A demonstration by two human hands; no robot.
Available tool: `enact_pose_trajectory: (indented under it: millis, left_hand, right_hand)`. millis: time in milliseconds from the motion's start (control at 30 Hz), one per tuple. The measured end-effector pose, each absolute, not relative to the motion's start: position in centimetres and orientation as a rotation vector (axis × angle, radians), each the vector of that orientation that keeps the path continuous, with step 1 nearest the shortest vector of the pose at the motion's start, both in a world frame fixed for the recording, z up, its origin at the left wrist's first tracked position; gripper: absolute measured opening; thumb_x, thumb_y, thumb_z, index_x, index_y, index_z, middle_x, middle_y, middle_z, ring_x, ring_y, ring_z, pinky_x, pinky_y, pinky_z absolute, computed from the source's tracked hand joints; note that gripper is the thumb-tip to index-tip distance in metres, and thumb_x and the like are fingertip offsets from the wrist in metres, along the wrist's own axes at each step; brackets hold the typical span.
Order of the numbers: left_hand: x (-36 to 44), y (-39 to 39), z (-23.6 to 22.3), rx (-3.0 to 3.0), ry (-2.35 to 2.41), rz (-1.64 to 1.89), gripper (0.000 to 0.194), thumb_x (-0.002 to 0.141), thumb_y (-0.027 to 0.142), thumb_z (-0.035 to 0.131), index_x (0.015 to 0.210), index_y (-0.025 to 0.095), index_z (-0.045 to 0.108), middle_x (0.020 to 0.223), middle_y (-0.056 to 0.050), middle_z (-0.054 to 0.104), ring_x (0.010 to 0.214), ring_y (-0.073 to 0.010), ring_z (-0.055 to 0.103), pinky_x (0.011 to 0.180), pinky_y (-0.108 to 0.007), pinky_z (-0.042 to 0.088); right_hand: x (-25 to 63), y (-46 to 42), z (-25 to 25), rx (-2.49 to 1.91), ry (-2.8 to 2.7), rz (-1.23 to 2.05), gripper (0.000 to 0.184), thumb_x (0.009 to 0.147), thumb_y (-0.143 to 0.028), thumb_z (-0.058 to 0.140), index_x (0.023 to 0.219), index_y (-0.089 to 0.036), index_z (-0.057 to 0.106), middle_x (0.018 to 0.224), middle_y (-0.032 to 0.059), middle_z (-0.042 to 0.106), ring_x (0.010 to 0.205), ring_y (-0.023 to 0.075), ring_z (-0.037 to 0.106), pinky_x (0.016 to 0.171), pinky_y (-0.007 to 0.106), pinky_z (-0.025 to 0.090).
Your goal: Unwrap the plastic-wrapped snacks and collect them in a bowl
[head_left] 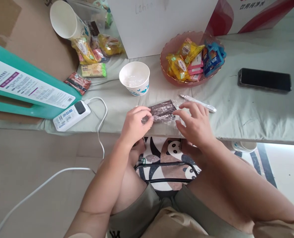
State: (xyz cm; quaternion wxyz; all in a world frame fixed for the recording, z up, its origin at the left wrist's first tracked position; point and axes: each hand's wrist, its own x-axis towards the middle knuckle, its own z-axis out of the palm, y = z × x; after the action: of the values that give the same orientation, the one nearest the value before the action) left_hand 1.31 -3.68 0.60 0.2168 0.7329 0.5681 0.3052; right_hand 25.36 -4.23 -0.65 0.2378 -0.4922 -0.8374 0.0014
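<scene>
A dark brown packet (162, 110) in crinkled clear plastic wrap lies near the table's front edge, between my hands. My left hand (137, 124) grips its left end, thumb below and fingers above. At the packet's right end, my right hand (194, 120) has its fingers curved and apart, close to the loose clear wrap; contact there is hard to tell. Just beyond my right hand lies a slim white tool with a metal tip (199, 103), like a craft knife. Behind the packet stands a paper cup (134, 78) with crumpled clear plastic inside.
A pink bowl (165, 71) holds several wrapped snacks. A phone (264, 80) lies to the right. On the left are a white power bank (72, 116) with a cable, a green jug (40, 89), snack packets (93, 70) and a tipped paper cup (66, 21). Boxes stand behind.
</scene>
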Motion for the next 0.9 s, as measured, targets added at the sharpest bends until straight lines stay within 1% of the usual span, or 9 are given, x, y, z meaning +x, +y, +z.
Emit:
enact_pose_trajectory:
  millis: [100, 167, 300, 433, 467, 533, 633, 767, 900]
  left_hand:
    - [1.1, -3.2, 1.1, 1.805, 1.548, 1.009, 0.014, 0.09, 0.028, 0.063, 0.079, 0.022, 0.07, 0.092, -0.004, 0.079, 0.092, -0.0219, 0.072, 0.09, -0.037, 0.056]
    - [0.8, -3.0, 1.3, 1.671, 1.576, 1.049, 0.017, 0.09, 0.031, 0.063, 0.078, 0.021, 0.069, 0.083, -0.003, 0.076, 0.084, -0.0201, 0.07, 0.081, -0.033, 0.055]
    - [0.2, -2.7, 1.2, 1.48, 1.626, 1.142, 0.023, 0.092, 0.034, 0.064, 0.073, 0.02, 0.065, 0.069, -0.001, 0.069, 0.064, -0.0145, 0.062, 0.062, -0.027, 0.048]
    - [0.2, -2.3, 0.8, 1.389, 1.569, 1.256, 0.028, 0.096, 0.042, 0.063, 0.077, 0.022, 0.061, 0.066, 0.0, 0.065, 0.06, -0.0126, 0.061, 0.061, -0.026, 0.05]
    - [0.3, -2.1, 0.8, 1.373, 1.556, 1.278, 0.031, 0.097, 0.047, 0.062, 0.079, 0.022, 0.06, 0.067, 0.0, 0.064, 0.059, -0.0122, 0.06, 0.059, -0.026, 0.05]
    - [0.7, -1.7, 1.1, 1.347, 1.555, 1.321, 0.037, 0.097, 0.057, 0.06, 0.081, 0.023, 0.058, 0.072, 0.0, 0.064, 0.058, -0.0118, 0.058, 0.051, -0.024, 0.046]
    - [1.7, -0.9, 1.6, 1.278, 1.493, 1.369, 0.047, 0.094, 0.07, 0.058, 0.085, 0.024, 0.055, 0.081, -0.002, 0.064, 0.06, -0.0121, 0.055, 0.043, -0.023, 0.037]
    - [3.0, 0.3, 2.4, 1.061, 1.309, 1.432, 0.054, 0.086, 0.078, 0.062, 0.087, 0.025, 0.053, 0.081, -0.001, 0.06, 0.06, -0.0119, 0.055, 0.046, -0.024, 0.037]
    - [3.8, 0.6, 3.4, 0.802, 1.06, 1.507, 0.051, 0.083, 0.068, 0.075, 0.083, 0.022, 0.053, 0.074, 0.001, 0.058, 0.055, -0.0094, 0.055, 0.046, -0.021, 0.035]
  right_hand:
    - [24.3, -4.4, -0.5, -1.275, -2.367, 0.054, 0.025, 0.096, -0.013, 0.053, 0.101, -0.026, 0.073, 0.1, 0.0047, 0.077, 0.091, 0.0234, 0.067, 0.079, 0.039, 0.044]
    - [23.8, -4.5, -0.6, -1.217, -2.443, 0.133, 0.027, 0.096, -0.012, 0.051, 0.105, -0.024, 0.073, 0.103, 0.0043, 0.078, 0.08, 0.0194, 0.065, 0.072, 0.037, 0.043]
    - [23.5, -4.7, -0.5, -1.096, -2.45, 0.149, 0.023, 0.097, -0.02, 0.053, 0.104, -0.021, 0.075, 0.111, 0.0082, 0.076, 0.084, 0.021, 0.067, 0.071, 0.037, 0.047]
    - [22.8, -5.0, -0.3, -0.97, -2.416, 0.221, 0.03, 0.102, -0.019, 0.047, 0.11, -0.02, 0.076, 0.098, 0.0098, 0.073, 0.085, 0.0214, 0.068, 0.074, 0.036, 0.056]
    - [22.4, -4.8, -0.4, -0.953, -2.407, 0.243, 0.033, 0.102, -0.015, 0.044, 0.112, -0.02, 0.076, 0.099, 0.0096, 0.074, 0.089, 0.0216, 0.069, 0.078, 0.035, 0.058]
    - [21.7, -4.2, -0.7, -0.975, -2.382, 0.259, 0.038, 0.102, -0.011, 0.041, 0.119, -0.019, 0.075, 0.112, 0.0104, 0.076, 0.11, 0.024, 0.07, 0.094, 0.037, 0.06]
    - [20.9, -2.9, -1.2, -1.125, -2.364, 0.251, 0.043, 0.097, -0.008, 0.046, 0.131, -0.015, 0.071, 0.137, 0.0128, 0.071, 0.138, 0.0316, 0.059, 0.114, 0.046, 0.053]
    - [20.6, -2.2, -1.1, -1.228, -2.452, 0.327, 0.061, 0.088, -0.01, 0.059, 0.147, -0.021, 0.061, 0.155, 0.0098, 0.059, 0.15, 0.0382, 0.047, 0.117, 0.058, 0.048]
    - [20.6, -2.1, -0.7, -1.319, -2.474, 0.381, 0.077, 0.084, -0.015, 0.069, 0.157, -0.027, 0.049, 0.162, 0.0098, 0.05, 0.155, 0.0391, 0.038, 0.117, 0.06, 0.047]
